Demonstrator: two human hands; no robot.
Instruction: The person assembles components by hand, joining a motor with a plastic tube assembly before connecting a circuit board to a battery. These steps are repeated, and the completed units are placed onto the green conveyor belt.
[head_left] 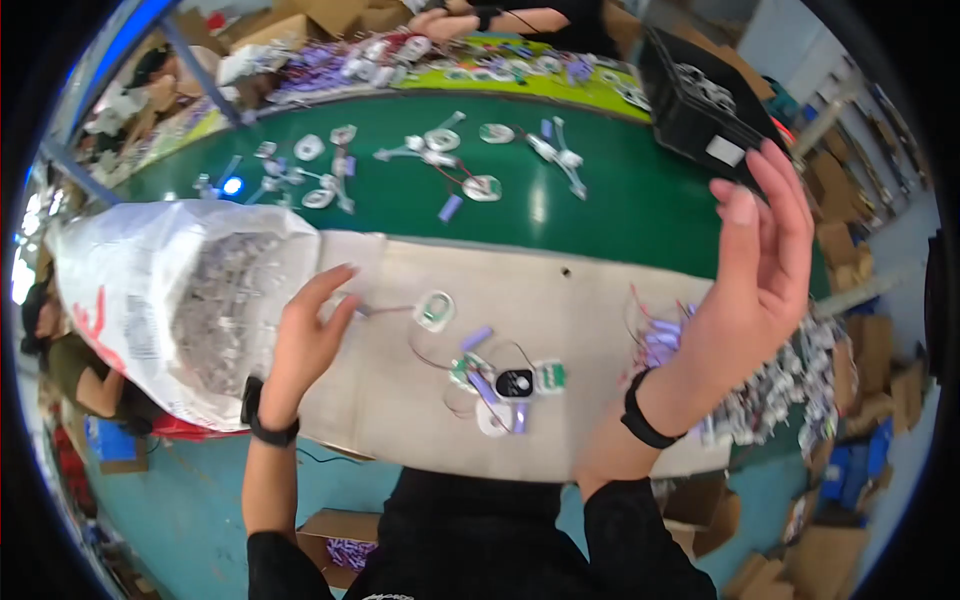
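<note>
Right hand (762,275) and left hand (308,342) are both spread, the left beside a white bag (130,260).

Right hand (762,262) blurred, purple cylinders (658,345) right of centre partly hidden behind its wrist, bag contents (222,315) at left indistinct, co-worker (585,28) cut off by upper edge

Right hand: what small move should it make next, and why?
Probably lower the right hand toward the round board: it is raised, with nothing visibly in it, while the left hand is near that board's wire.
</note>
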